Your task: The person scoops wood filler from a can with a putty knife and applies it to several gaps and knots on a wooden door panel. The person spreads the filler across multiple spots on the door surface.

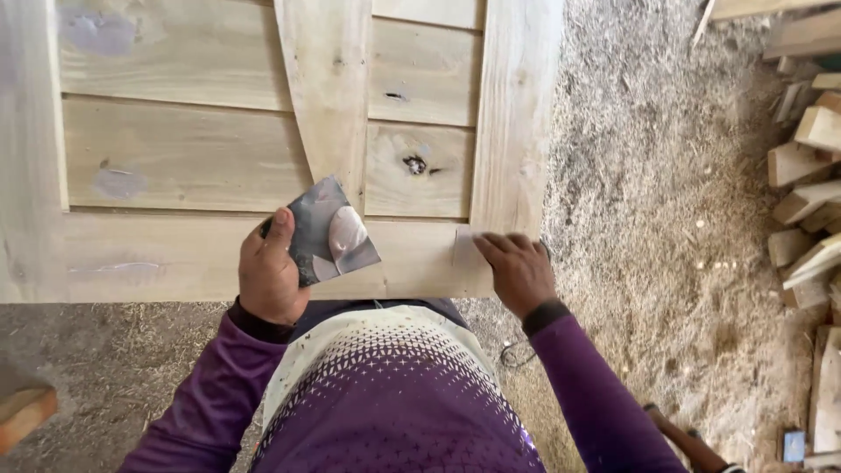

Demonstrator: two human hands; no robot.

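My left hand (270, 271) grips a flat grey square scraper blade (331, 231) smeared with pale putty, holding it over the bottom rail of a pale wooden door panel (175, 149). My right hand (519, 270) rests palm down on the lower right corner of the same panel, fingers closed together and pressing on the wood near a light filled patch (464, 248). Grey filler spots and a dark knot (414, 164) mark the boards.
The ground to the right is covered in sawdust and shavings (657, 219). A pile of cut wood blocks (810, 175) lies at the far right edge. A wooden offcut (24, 407) sits at the lower left. My purple-sleeved torso fills the bottom.
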